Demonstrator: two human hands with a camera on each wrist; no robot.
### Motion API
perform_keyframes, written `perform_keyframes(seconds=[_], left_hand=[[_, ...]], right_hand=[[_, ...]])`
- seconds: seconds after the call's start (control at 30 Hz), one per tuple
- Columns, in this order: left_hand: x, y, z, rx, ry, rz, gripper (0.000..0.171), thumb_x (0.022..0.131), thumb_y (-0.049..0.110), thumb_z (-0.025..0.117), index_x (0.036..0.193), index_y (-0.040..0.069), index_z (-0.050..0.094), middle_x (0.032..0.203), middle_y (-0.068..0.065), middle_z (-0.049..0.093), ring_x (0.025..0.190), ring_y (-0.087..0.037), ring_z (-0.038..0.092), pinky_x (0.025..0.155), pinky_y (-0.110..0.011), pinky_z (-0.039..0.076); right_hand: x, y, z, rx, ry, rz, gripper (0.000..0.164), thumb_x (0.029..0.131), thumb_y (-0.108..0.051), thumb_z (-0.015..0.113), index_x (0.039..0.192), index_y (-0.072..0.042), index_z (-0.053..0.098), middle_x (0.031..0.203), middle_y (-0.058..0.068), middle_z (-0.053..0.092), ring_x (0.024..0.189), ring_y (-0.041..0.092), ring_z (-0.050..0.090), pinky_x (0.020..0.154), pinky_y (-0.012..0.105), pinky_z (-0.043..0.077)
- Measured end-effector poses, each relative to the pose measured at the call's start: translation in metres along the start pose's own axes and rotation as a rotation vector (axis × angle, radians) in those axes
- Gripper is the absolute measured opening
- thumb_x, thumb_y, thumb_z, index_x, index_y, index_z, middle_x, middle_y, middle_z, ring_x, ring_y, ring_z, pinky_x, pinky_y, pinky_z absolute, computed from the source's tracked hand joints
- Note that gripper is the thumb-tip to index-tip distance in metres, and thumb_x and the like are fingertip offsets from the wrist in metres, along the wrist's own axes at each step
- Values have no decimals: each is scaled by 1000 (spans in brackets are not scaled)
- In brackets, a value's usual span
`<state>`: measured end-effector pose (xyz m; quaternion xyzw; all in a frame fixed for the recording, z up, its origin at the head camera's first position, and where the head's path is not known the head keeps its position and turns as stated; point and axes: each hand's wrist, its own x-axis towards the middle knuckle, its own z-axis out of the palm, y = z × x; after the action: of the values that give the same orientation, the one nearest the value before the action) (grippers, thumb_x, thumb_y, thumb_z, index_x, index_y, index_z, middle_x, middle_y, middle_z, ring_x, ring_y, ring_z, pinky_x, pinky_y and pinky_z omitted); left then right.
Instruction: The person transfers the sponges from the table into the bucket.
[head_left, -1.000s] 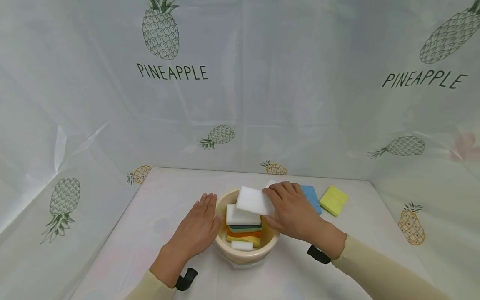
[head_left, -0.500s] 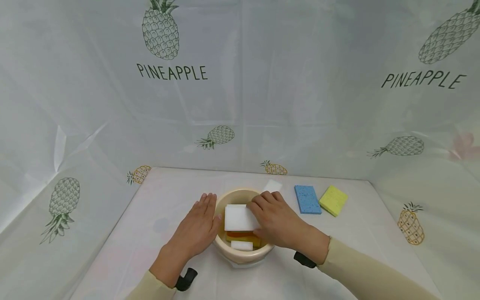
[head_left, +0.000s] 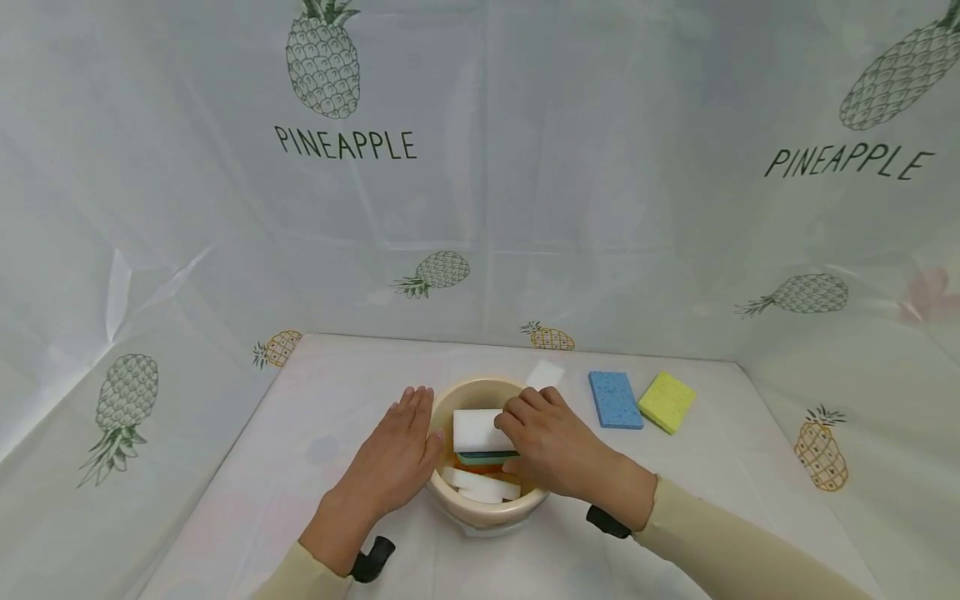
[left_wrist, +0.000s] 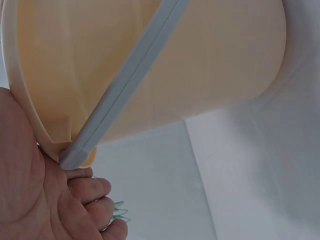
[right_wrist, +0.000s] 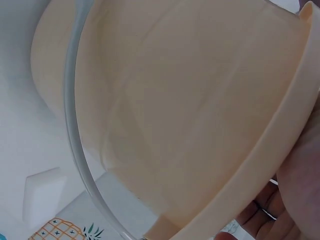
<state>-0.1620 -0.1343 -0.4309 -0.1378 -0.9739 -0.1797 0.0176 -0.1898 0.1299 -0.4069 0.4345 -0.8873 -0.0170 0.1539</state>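
Observation:
A cream plastic bucket (head_left: 442, 492) with a grey handle (left_wrist: 131, 75) stands on the table. Inside it, a white sponge (head_left: 476, 430) tops a pile with green and orange sponges showing below. Another white sponge (head_left: 480, 482) lies slantwise at the near side, over a further white piece (head_left: 480, 496). My left hand (head_left: 393, 454) rests straight-fingered along the bucket's left rim. My right hand (head_left: 551, 442) reaches over the right rim, its bent fingers at the right edge of the top white sponge and the thumb lower down. The bucket wall hides most of those fingers in the right wrist view.
Right of the bucket lie a blue sponge (head_left: 616, 400) and a yellow-green sponge (head_left: 667, 402). A white sponge (head_left: 545, 374) lies behind my right hand. A pineapple-print sheet (head_left: 600, 208) hangs around the table's back and sides.
My right hand moved left over the bucket with a white sponge and let it go. That sponge dropped to the near side of the bucket, slantwise. My left hand stayed in place.

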Motion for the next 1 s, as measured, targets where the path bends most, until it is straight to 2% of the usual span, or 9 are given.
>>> perform_keyframes(seconds=[0.27, 0.47, 0.67, 0.9, 1.0], left_hand=[[0, 0, 1, -13, 3, 0, 67, 113, 36, 42, 164, -5, 28, 171, -20, 31, 162, -35, 23, 132, -51, 23], [0, -1, 2, -17, 1, 6, 67, 113, 36, 42, 164, -5, 27, 171, -20, 30, 162, -35, 22, 132, -51, 22], [-1, -2, 3, -21, 10, 9, 67, 113, 35, 42, 164, -4, 27, 172, -20, 30, 162, -36, 22, 132, -52, 23], [0, -1, 3, -23, 14, 7, 66, 113, 34, 42, 164, -4, 27, 171, -20, 31, 162, -35, 23, 132, -52, 23], [-1, 0, 3, -25, 15, 6, 66, 113, 34, 43, 164, -5, 28, 171, -20, 31, 162, -35, 23, 132, -52, 24]], right_hand=[[-3, 2, 4, 1, 42, 16, 49, 83, -48, 89, 114, -15, 68, 111, -1, 66, 106, 20, 56, 86, 37, 44], [-7, 6, 7, -19, 88, 55, 44, 89, -45, 81, 116, -12, 69, 111, 1, 66, 101, 22, 54, 83, 37, 42], [-11, 22, 10, -7, 104, 164, 45, 96, -46, 75, 122, -10, 68, 117, 3, 66, 108, 24, 55, 88, 41, 45], [-17, 63, 23, 3, 294, 325, 44, 94, -38, 79, 118, -3, 67, 113, 14, 67, 104, 35, 57, 83, 50, 45], [-19, 80, 32, -6, 337, 398, 47, 92, -38, 80, 119, -1, 67, 113, 18, 68, 103, 40, 59, 81, 53, 47]])
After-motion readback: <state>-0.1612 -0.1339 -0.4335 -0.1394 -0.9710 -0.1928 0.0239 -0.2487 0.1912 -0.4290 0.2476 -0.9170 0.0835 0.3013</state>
